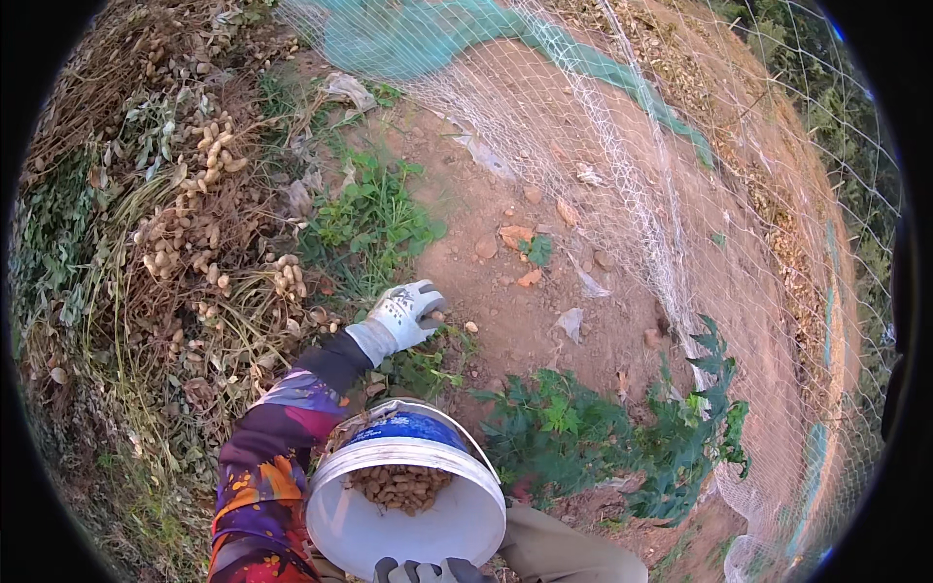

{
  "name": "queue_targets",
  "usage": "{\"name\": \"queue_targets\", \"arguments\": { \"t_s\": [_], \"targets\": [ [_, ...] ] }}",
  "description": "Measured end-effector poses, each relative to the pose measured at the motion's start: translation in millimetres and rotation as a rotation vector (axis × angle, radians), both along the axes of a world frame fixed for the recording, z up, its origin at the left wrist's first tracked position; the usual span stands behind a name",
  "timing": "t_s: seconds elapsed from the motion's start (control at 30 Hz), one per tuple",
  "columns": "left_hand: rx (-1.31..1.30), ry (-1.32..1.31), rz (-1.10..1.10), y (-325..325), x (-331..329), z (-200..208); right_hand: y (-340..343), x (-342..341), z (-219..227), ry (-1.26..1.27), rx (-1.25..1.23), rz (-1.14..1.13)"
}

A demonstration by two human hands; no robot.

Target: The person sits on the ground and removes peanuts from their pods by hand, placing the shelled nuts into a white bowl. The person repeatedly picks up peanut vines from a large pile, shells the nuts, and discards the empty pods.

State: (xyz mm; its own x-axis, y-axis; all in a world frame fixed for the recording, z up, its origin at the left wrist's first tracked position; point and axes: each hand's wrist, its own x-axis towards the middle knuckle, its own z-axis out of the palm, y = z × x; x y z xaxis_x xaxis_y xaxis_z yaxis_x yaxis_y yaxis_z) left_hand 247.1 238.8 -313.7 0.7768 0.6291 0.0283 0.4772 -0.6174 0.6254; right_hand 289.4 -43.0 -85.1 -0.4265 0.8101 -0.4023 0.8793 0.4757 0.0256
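My left hand, in a white glove with dark specks, reaches low over the soil beside green weeds. Its fingers are curled, and a small brown peanut shows at their tips. Another loose peanut lies on the dirt just right of it. My right hand, gloved in grey, is hooked over the near rim of a white bucket with a blue band; only its fingers show. The bucket tilts toward me, and a heap of peanuts rests inside against its far wall.
Pulled peanut plants with pods on their roots are piled along the left. White netting and green mesh stretch over the far and right side. A leafy green plant grows right of the bucket. Plastic scraps dot the soil.
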Motion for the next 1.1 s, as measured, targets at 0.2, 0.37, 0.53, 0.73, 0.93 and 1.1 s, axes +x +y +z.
{"name": "queue_targets", "arguments": {
  "t_s": [0.2,0.37,0.53,0.73,0.93,1.1],
  "targets": [
    [0.223,0.332,-0.365,-12.1,83.0,-66.0,2.2,9.5,-5.4,-0.062,0.008,-0.020],
    [0.315,0.479,-0.424,-23.8,92.9,-88.3,3.4,14.7,-9.4,-0.117,0.002,-0.057],
    [0.128,0.360,-0.197,-14.6,103.2,-79.5,0.6,15.2,-8.0,-0.230,0.024,-0.046],
    [-0.157,-0.208,0.057,29.6,88.2,4.5,16.8,21.3,14.0,-0.045,-0.048,-0.101],
    [-0.240,-0.552,-0.315,-27.4,3.4,158.4,15.1,15.6,17.0,-0.333,0.369,0.326],
    [0.066,-0.254,-0.563,-123.8,-65.2,141.9,5.8,-2.1,45.3,0.434,0.124,0.169]
  ]
}}
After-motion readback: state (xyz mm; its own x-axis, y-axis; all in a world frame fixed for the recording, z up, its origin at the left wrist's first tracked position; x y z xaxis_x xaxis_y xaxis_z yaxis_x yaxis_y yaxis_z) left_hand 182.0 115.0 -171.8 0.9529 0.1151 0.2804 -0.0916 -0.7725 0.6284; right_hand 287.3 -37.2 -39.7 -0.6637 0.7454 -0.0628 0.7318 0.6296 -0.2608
